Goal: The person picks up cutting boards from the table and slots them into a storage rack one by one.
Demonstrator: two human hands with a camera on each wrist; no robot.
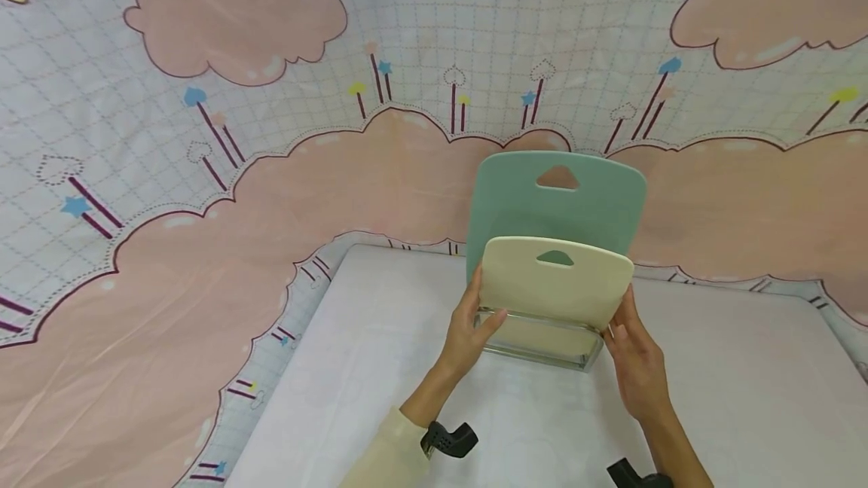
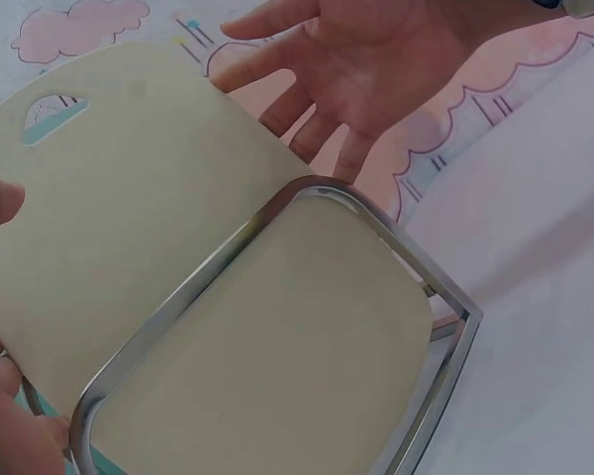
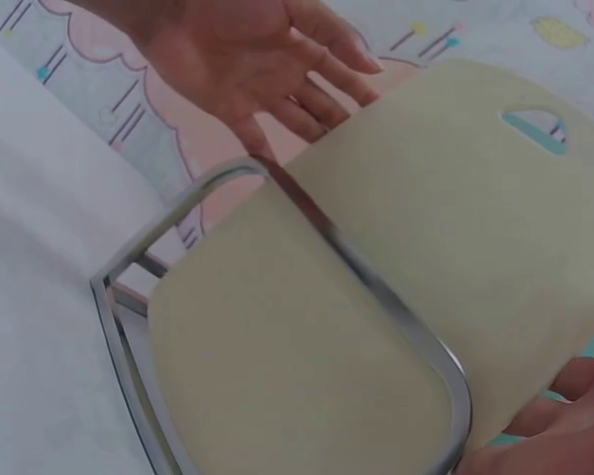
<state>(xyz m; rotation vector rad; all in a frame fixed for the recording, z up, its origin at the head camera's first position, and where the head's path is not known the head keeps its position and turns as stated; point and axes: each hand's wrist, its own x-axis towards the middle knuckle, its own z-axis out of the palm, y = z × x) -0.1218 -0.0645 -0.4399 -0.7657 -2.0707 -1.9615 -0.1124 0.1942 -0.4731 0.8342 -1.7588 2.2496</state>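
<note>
Two cutting boards stand upright in a metal rack point(image 1: 542, 358): a cream cutting board point(image 1: 556, 277) in front, a taller green cutting board point(image 1: 495, 194) behind. Each has a cut-out handle slot near its top. My left hand point(image 1: 468, 330) touches the left side of the cream board and rack, its thumb over the front. On the opposite side my right hand point(image 1: 637, 367) lays its fingertips along the right edge. In the left wrist view the right hand's fingers point(image 2: 322, 129) are spread and nearly straight. The right wrist view shows similarly extended left fingers point(image 3: 297, 114).
The rack is over a white tabletop point(image 1: 366, 352). Behind and to the left hangs a patterned cloth point(image 1: 339, 187) with pink clouds. A black wrist device point(image 1: 450, 440) sits on the left wrist, another black device point(image 1: 637, 475) on the right.
</note>
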